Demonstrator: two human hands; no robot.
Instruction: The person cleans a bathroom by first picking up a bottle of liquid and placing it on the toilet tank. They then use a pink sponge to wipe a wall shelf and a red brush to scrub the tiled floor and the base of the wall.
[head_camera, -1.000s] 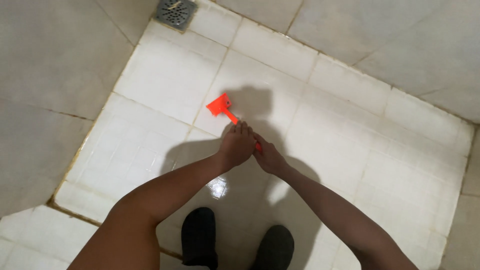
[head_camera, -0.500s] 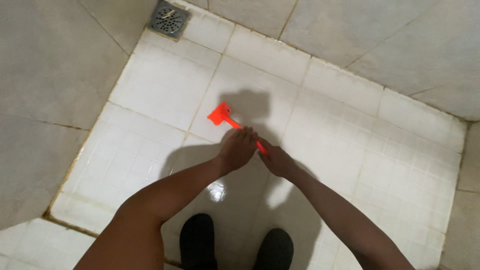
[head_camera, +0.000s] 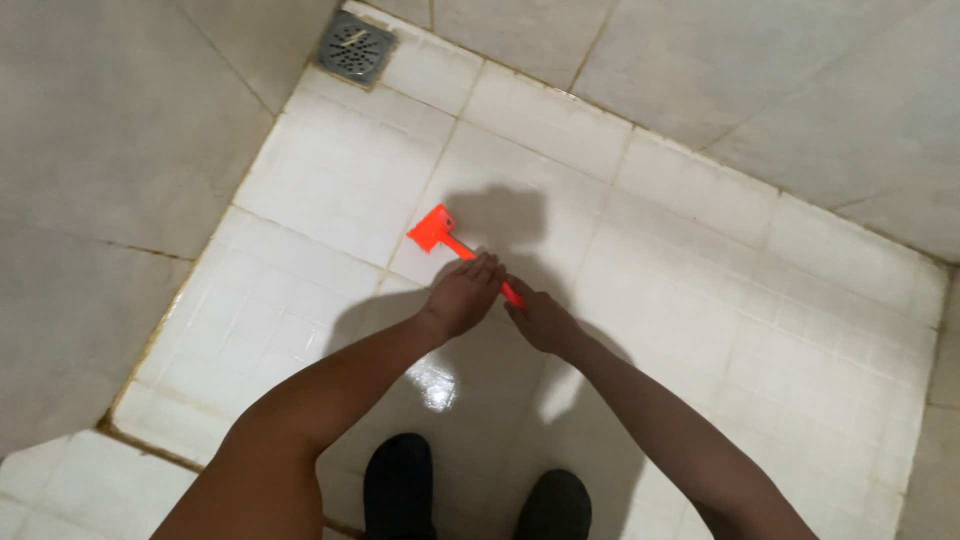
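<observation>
Both hands grasp the orange scraper (head_camera: 452, 240), blade on the white floor tile (head_camera: 330, 190).
Left hand (head_camera: 462, 297) ahead, right hand (head_camera: 541, 322) behind; scraping stroke likely underway, needing steady downward pressure.

Both hands, left (head_camera: 462, 297) and right (head_camera: 545, 320), grip an orange scraper (head_camera: 447, 237) on the white tiled floor (head_camera: 700, 270) near a drain (head_camera: 355, 47).
</observation>
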